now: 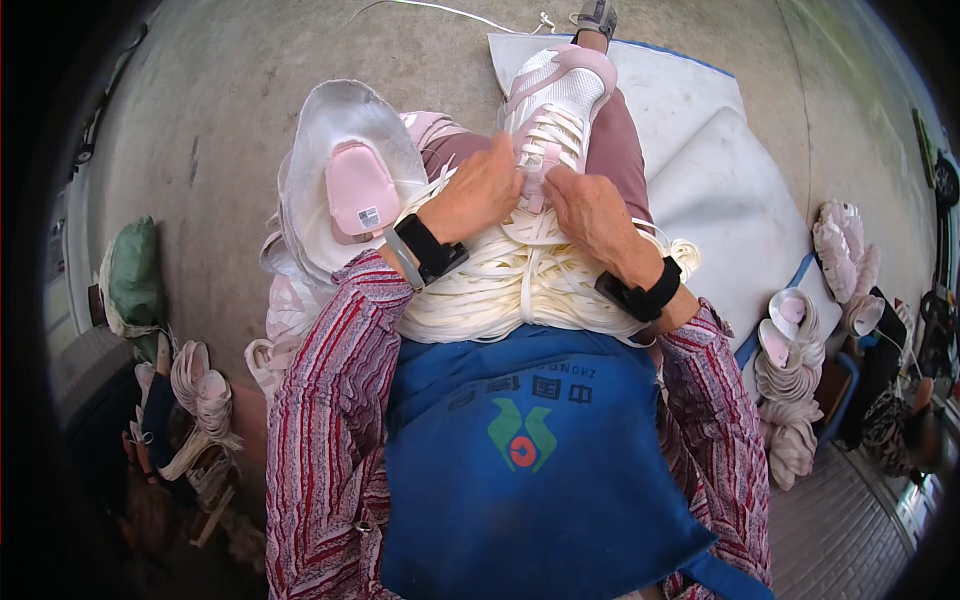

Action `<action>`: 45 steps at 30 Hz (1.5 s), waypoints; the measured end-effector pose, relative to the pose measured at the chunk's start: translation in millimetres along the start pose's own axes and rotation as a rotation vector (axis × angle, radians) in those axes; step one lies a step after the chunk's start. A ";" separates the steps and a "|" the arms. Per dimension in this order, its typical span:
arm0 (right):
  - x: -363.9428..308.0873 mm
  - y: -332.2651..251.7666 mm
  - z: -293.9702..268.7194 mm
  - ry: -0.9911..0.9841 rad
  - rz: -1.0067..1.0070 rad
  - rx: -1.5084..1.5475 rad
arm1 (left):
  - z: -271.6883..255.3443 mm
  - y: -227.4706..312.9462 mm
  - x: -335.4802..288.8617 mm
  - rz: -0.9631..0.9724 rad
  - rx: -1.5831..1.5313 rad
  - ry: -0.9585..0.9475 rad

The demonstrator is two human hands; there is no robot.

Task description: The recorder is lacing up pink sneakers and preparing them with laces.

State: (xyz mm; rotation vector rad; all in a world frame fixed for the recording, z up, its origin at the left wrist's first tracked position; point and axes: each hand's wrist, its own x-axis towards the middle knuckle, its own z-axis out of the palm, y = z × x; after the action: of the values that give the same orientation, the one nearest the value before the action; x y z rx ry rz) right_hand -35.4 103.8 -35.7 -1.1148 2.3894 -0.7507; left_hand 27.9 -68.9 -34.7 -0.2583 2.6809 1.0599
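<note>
A pink and white sneaker upper [566, 85] lies over my lap, its toe pointing away from me. A cream shoelace [556, 130] crosses its front in several rows. My left hand [478, 190] is closed at the left edge of the lacing; what its fingertips pinch is hidden. My right hand [592, 212] grips the upper at the right side of the tongue opening, thumb and fingers together. Beneath both hands, a thick bundle of loose cream shoelaces [500, 290] is spread on my lap, tied around the middle.
Left of the upper stands a white, hollow, shell-like piece [345, 105] with a pink padded tongue [360, 190] on it. My blue apron [540, 480] covers my front. A white sheet [720, 180] lies on the concrete floor. Stacked uppers [790, 370] stand at right, more [203, 390] at left.
</note>
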 end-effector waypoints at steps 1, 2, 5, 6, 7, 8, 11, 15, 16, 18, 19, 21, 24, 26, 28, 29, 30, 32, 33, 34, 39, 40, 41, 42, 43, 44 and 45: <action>6.3 -0.2 -1.1 0.088 -0.037 0.043 | 1.5 -0.8 4.1 0.004 -0.002 0.030; 12.7 -0.8 -3.1 0.105 -0.006 0.038 | 3.3 -1.7 8.0 0.020 0.004 0.036; 22.6 -6.0 -12.9 0.184 -0.076 0.051 | 6.1 -5.2 19.6 -0.029 -0.034 0.060; 20.6 -9.0 -16.0 0.153 -0.126 0.021 | 5.4 -6.7 21.6 -0.049 -0.094 0.042; 16.5 -12.7 -18.5 0.066 -0.108 -0.039 | 4.2 -7.7 22.1 -0.073 -0.158 0.021; 10.9 -17.3 -20.2 0.112 -0.168 -0.010 | 2.2 -8.2 21.3 -0.074 -0.163 0.017; -8.3 -38.1 -19.6 -0.060 -0.026 0.283 | -7.5 -6.0 9.5 -0.182 -0.294 -0.077; -25.1 -76.7 -13.1 -0.149 -0.049 0.412 | -20.4 1.4 -22.1 -0.251 -0.696 0.050; -27.3 -86.0 -12.5 -0.164 -0.058 0.437 | -22.6 2.7 -28.6 -0.236 -0.753 0.111; -32.0 -103.0 -12.6 -0.139 -0.091 0.450 | -25.3 4.9 -39.6 -0.191 -0.746 0.082; -34.2 -109.6 -13.3 -0.126 -0.114 0.455 | -26.6 5.4 -43.2 -0.134 -0.741 0.068; -38.6 -117.1 -15.9 -0.077 -0.135 0.486 | -28.4 5.6 -46.0 -0.129 -0.773 -0.008; -42.4 -118.0 -17.8 -0.126 -0.150 0.511 | -28.1 7.8 -48.4 -0.129 -0.839 -0.168; -44.6 -117.0 -16.1 -0.197 -0.282 0.451 | -26.2 10.5 -48.4 -0.107 -0.704 -0.309; -51.1 -117.8 -14.4 -0.279 -0.296 0.599 | -24.6 14.1 -49.2 -0.174 -0.823 -0.298; -56.4 -119.6 -14.3 -0.359 -0.318 0.734 | -24.9 16.0 -51.0 -0.240 -0.945 -0.284; -60.8 -120.8 -14.5 -0.434 -0.314 0.667 | -25.4 18.0 -51.7 -0.270 -1.089 -0.253; -71.9 -119.0 -20.3 -0.408 -0.374 0.616 | -29.5 22.0 -57.1 -0.289 -1.167 -0.212; -75.9 -115.3 -24.4 -0.411 -0.431 0.541 | -31.8 24.7 -60.7 -0.278 -1.260 -0.178; -79.9 -108.6 -31.0 -0.395 -0.345 0.567 | -35.3 27.1 -65.2 -0.296 -1.256 -0.193; -75.8 -63.0 -51.2 -0.185 0.179 0.585 | -29.0 51.2 -85.6 -0.216 -1.071 -0.276; -71.6 -57.8 -48.5 -0.194 0.291 0.699 | -23.6 56.9 -85.2 -0.075 -1.023 -0.249; -68.0 -54.7 -44.9 -0.185 0.362 0.852 | -19.0 61.4 -84.8 0.047 -0.958 -0.234; -64.5 -53.1 -40.5 -0.190 0.379 0.804 | -16.0 64.8 -85.9 0.065 -0.974 -0.209; -61.3 -52.1 -36.2 -0.032 0.233 0.571 | -13.6 67.6 -87.4 0.083 -0.941 -0.244; -58.4 -51.4 -32.7 0.123 0.083 0.337 | -12.6 69.2 -88.8 0.116 -0.911 -0.268; -56.3 -51.1 -29.7 0.116 0.075 0.331 | -12.9 70.2 -91.5 0.102 -0.913 -0.267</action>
State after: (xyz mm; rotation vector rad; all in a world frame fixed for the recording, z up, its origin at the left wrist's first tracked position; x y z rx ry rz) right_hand 11.4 129.5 25.9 -0.8622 2.2723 -1.1613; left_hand 95.4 -20.5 46.4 -0.1171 1.8313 2.1129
